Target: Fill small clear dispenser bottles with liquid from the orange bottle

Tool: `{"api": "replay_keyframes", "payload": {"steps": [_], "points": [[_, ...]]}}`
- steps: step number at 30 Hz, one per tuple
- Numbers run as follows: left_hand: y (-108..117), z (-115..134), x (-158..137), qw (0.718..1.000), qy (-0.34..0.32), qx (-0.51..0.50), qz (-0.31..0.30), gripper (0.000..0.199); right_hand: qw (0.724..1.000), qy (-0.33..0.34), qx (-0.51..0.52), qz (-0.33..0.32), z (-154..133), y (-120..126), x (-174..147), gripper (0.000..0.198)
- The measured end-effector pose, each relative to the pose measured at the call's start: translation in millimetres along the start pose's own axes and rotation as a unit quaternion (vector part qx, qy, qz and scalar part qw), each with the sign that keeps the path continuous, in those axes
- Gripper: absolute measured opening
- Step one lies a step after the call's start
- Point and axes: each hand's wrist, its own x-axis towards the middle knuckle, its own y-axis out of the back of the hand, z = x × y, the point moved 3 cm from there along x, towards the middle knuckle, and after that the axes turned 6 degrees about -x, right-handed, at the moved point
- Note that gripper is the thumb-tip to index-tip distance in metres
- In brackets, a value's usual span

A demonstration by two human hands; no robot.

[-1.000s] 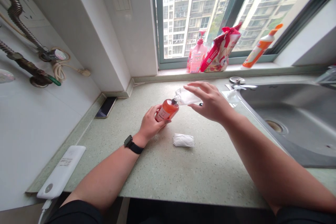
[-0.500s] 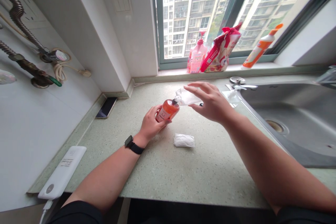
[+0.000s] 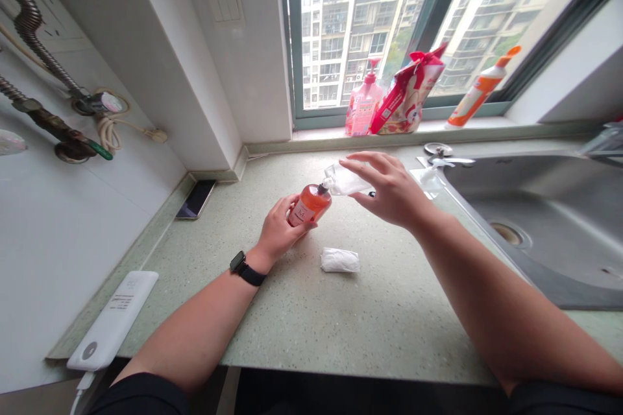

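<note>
My left hand is wrapped round an orange bottle with a pale label, which leans to the right over the counter. In my right hand is a clear bottle, tipped nearly level. Its neck meets the dark mouth of the orange bottle; whether liquid runs between them I cannot tell. A folded white tissue lies on the counter just in front of the two bottles. Behind my right hand, a white pump head stands near the sink, and a small black piece shows under the fingers.
The steel sink is on the right. A pink pump bottle, a red bag and an orange-white bottle stand on the windowsill. At left lie a phone and a white power bank with a cable.
Both hands keep their hold, with the two bottles mouth to mouth as before. The whole view has shifted very slightly; nothing else visibly differs.
</note>
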Motion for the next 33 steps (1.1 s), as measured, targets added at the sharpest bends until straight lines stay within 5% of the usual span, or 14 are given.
{"api": "replay_keyframes", "payload": {"steps": [33], "points": [[-1.2,-1.5,-0.8,1.0,0.002,-0.009,-0.004,0.071,1.0,0.003,-0.007,-0.003,-4.5,3.6,0.9,0.072]]}}
